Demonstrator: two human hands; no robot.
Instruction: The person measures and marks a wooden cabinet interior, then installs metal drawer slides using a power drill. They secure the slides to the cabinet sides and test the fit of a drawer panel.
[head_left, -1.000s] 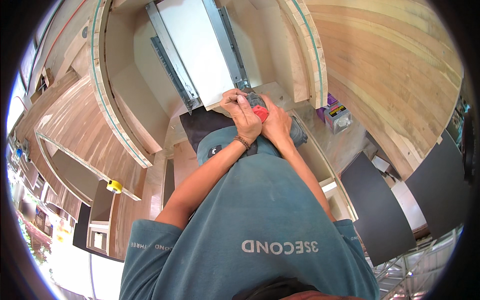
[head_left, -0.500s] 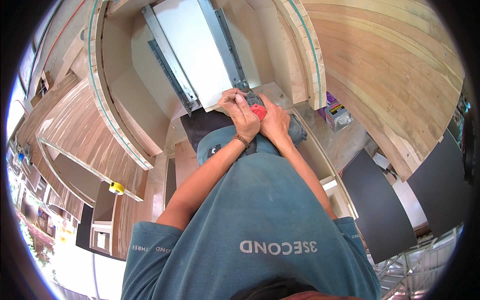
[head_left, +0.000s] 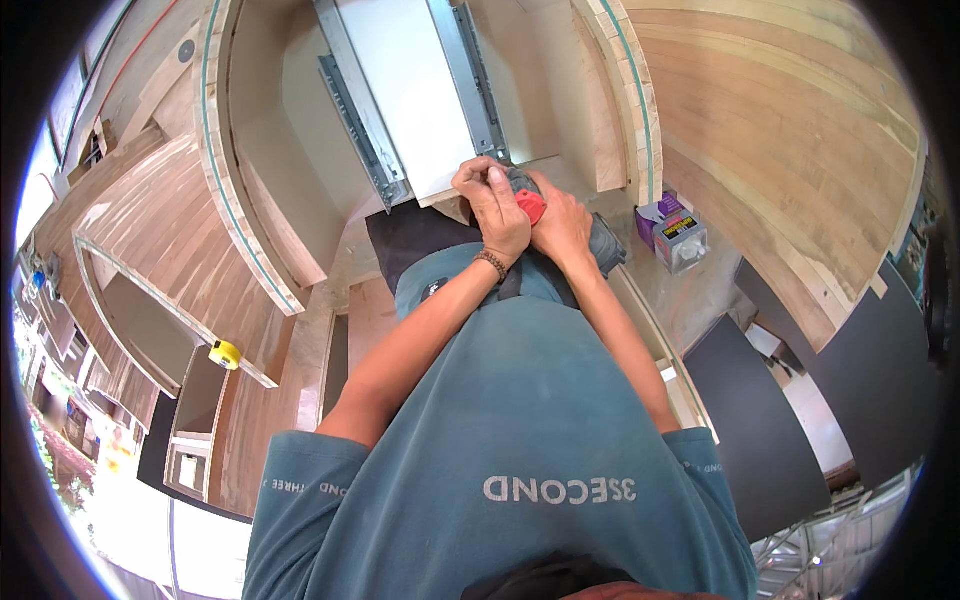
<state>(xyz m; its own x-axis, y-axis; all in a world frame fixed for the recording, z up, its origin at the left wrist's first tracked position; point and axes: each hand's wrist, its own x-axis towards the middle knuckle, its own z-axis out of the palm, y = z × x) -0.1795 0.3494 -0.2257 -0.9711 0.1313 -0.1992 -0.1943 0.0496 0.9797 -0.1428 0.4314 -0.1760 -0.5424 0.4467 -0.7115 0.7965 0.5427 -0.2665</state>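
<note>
My right hand (head_left: 563, 228) is wrapped round a red and dark grey power drill (head_left: 530, 206). Close against it on the left is my left hand (head_left: 500, 222), its fingertips pinched together near the drill's front; whatever they hold is hidden. Both hands are at the near end of a white panel (head_left: 410, 85), which has a grey metal drawer slide (head_left: 361, 125) along its left side and another metal slide (head_left: 482, 85) along its right. Below the right wrist a dark grey part sticks out, perhaps the drill's base.
Curved wooden cabinet walls (head_left: 232, 200) rise on both sides of the panel. A purple and grey box (head_left: 680, 240) stands at the right. On a wooden edge at the left sits a yellow tape measure (head_left: 225, 354). Dark panels (head_left: 750, 420) lie at the lower right.
The whole view has shifted slightly, and more of the purple and grey box shows. My two hands stay together on and beside the drill at the panel's near end, almost unmoved.
</note>
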